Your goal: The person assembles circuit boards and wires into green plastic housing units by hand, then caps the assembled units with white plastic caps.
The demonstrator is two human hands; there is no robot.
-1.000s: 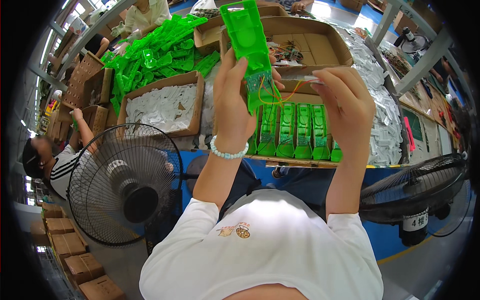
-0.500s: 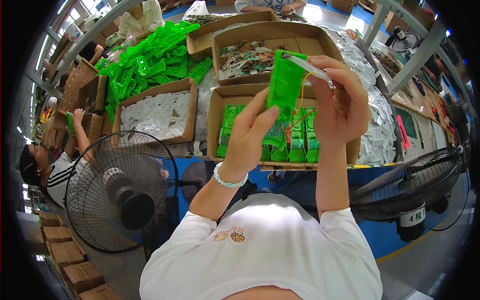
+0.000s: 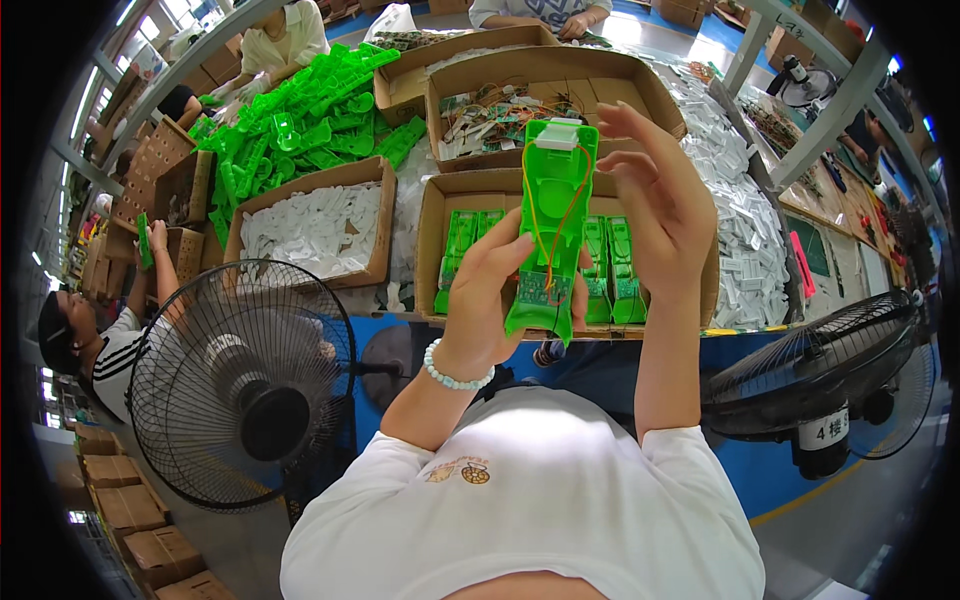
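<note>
My left hand [image 3: 485, 290] is closed round the lower part of a long green plastic housing [image 3: 560, 205], holding it upright with its hollow inside facing me. A small green circuit board [image 3: 543, 290] sits at the housing's lower end. Red and yellow wires [image 3: 572, 215] run from it up to a white plastic piece [image 3: 558, 136] seated at the top end. My right hand [image 3: 668, 205] is open beside the housing's upper right, its fingers apart and holding nothing. Beneath, a cardboard box [image 3: 430, 215] holds several similar green housings [image 3: 622, 270], partly hidden by my hands.
Behind stands a box of boards and wires [image 3: 490, 120]. Left of it lie a heap of green shells [image 3: 310, 120] and a box of white pieces [image 3: 310, 235]. More white pieces [image 3: 750, 240] cover the table's right. Fans [image 3: 245, 385] flank me; co-workers sit around the table.
The housing has turned upright, its inside now toward me. The white piece, earlier in my right hand, now sits at its top. My right hand has let go and opened.
</note>
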